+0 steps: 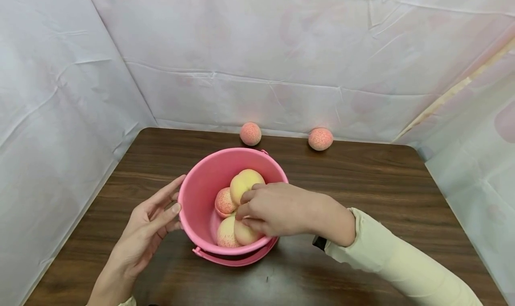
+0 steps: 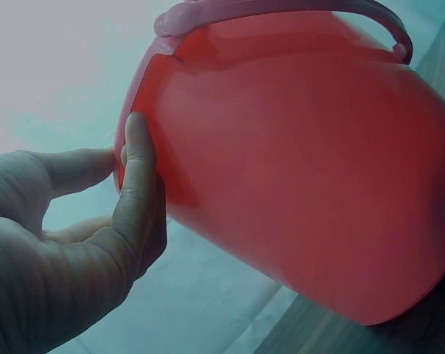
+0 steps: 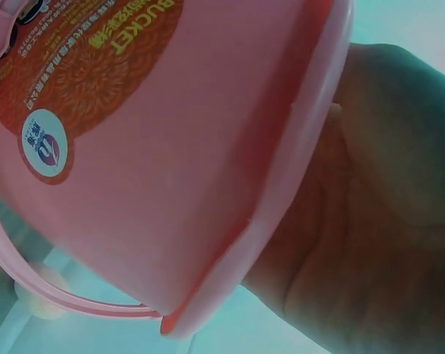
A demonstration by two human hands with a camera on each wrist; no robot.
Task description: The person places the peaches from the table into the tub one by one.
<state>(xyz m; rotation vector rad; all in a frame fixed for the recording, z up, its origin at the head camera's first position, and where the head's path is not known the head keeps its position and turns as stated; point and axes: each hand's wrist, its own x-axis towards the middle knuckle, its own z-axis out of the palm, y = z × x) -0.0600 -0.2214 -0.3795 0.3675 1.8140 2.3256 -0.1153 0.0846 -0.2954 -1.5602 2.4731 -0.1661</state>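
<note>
From the near side, the head camera looks forward and down across the dark-brown wood-grain table (image 1: 382,185). The wrist cameras, much closer, face the round pink plastic bucket (image 1: 201,194) from near left and near right; all views share it.

A dark brown, wood-grained counter (image 1: 382,198) with rounded far corners stood hemmed in on three sides. Behind it rose a creased white back sheet (image 1: 257,55), blotched faintly pink; a wrinkled whitish left sheet (image 1: 60,95) and a pink-spotted white right sheet (image 1: 479,163) flanked it. A yellowish slanting strip (image 1: 454,91) marked the right rear corner. Pale light glinted off the counter's near part.
</note>
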